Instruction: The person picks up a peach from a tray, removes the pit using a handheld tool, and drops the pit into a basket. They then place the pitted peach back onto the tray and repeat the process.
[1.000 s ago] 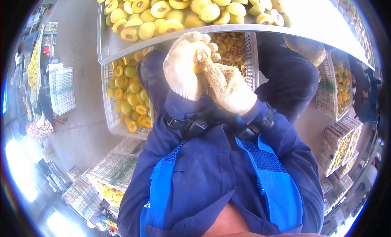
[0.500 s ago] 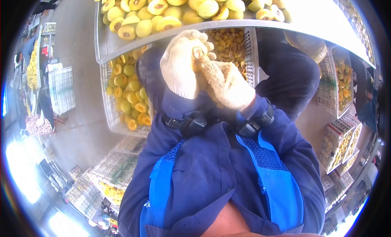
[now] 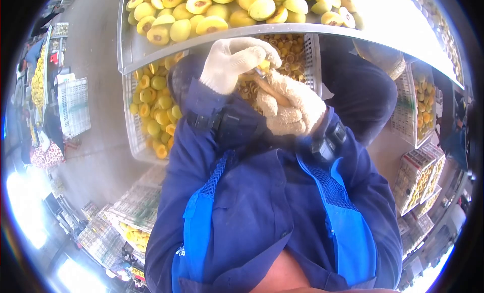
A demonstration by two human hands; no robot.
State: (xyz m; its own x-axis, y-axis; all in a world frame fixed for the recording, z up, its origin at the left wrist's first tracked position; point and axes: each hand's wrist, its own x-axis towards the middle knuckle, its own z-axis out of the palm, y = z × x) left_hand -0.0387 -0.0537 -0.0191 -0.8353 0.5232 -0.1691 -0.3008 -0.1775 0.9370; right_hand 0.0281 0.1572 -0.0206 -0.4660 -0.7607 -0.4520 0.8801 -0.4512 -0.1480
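White gloves cover both of my hands, held close together above my lap. My left hand (image 3: 229,63) has its fingers curled over a small yellow piece of fruit (image 3: 264,65), mostly hidden by the glove. In my right hand (image 3: 300,106), the fingers wrap round a tool with a brown wooden handle (image 3: 272,90). Its tip points up and left to the fruit at the left fingertips; the tip's shape is too small to make out. Just beyond my hands, halved yellow stone fruit (image 3: 212,25) fills a metal-edged tray (image 3: 166,56).
Below the tray stand a crate of yellow fruit halves (image 3: 160,104) at left and a white crate (image 3: 313,66) with brownish pits or scraps between my knees. More fruit crates (image 3: 403,106) are at right. Stacked crates (image 3: 136,202) stand behind at left, beside grey floor (image 3: 98,167).
My hands have moved apart slightly. The left hand has turned, its fingers now arching over to the right; the right hand has lowered and rotated, so the wooden handle shows.
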